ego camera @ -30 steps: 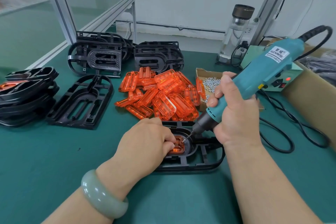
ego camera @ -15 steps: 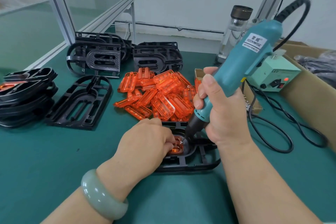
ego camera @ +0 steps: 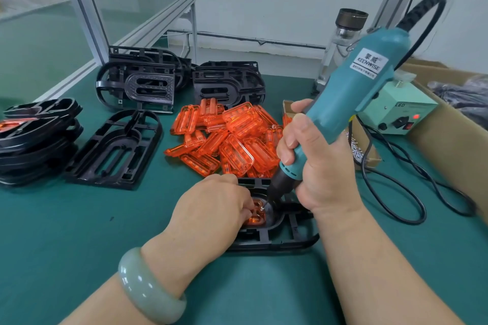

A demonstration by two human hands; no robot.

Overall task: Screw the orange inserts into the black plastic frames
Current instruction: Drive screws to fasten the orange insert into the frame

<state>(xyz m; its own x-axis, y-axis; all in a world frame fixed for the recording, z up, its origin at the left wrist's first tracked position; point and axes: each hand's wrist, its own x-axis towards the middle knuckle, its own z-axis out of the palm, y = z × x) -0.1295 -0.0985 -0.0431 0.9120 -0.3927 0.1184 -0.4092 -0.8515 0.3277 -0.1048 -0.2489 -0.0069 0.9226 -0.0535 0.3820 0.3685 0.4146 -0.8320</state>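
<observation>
Now | right hand (ego camera: 320, 166) grips teal screwdriver (ego camera: 351, 92) | left hand (ego camera: 211, 208) holds ribbed orange insert (ego camera: 255, 216) in black frame (ego camera: 277, 241)

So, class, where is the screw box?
In the head view, the screw box sits right of centre, partly hidden behind the right hand, between the orange insert pile and the green power unit.

Orange insert (ego camera: 255, 219): translucent, seated in a black frame (ego camera: 280, 240) lying flat, nearest. Loose orange inserts (ego camera: 237, 134): jumbled heap just behind it. Empty black frame (ego camera: 116, 149): flat at left; further frame stacks (ego camera: 227, 82) beyond.
</observation>
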